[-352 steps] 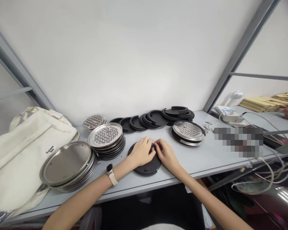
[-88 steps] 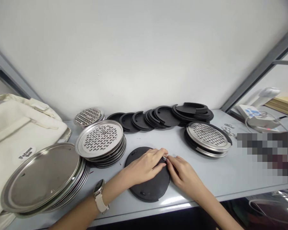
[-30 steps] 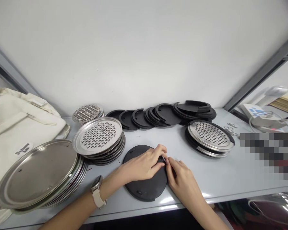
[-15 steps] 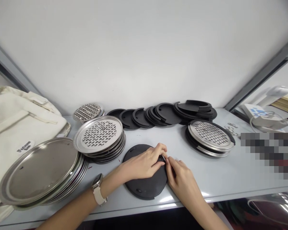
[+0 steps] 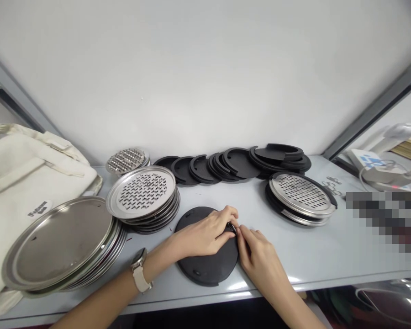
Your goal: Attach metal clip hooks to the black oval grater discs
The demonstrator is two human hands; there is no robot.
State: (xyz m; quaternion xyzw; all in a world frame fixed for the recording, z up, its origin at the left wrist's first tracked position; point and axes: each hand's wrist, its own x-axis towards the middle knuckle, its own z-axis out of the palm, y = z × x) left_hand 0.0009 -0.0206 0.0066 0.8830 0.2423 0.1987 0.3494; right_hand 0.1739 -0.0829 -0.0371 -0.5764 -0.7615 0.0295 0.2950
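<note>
A round black plate (image 5: 212,269) lies flat on the shelf in front of me, with small raised bumps near its rim. Across its top reaches my left hand (image 5: 208,233), fingers bent and pinching a small shiny metal ring (image 5: 231,227) at the plate's right edge. My right hand (image 5: 258,249) is closed too, its thumb and forefinger meeting the left fingertips at that ring. Fingers cover most of the ring, so its exact fit with the plate is hidden.
Stacked metal grater discs (image 5: 144,189) and large metal trays (image 5: 61,242) stand left, beside a cream bag (image 5: 17,169). Black plates (image 5: 241,163) line the wall. Right are grater discs in black holders (image 5: 301,194), small metal rings (image 5: 332,185) and a white device (image 5: 375,167).
The view has shifted very slightly. Both hands stay almost in place at the plate's right edge, and more of the shiny ring shows between the fingers.
</note>
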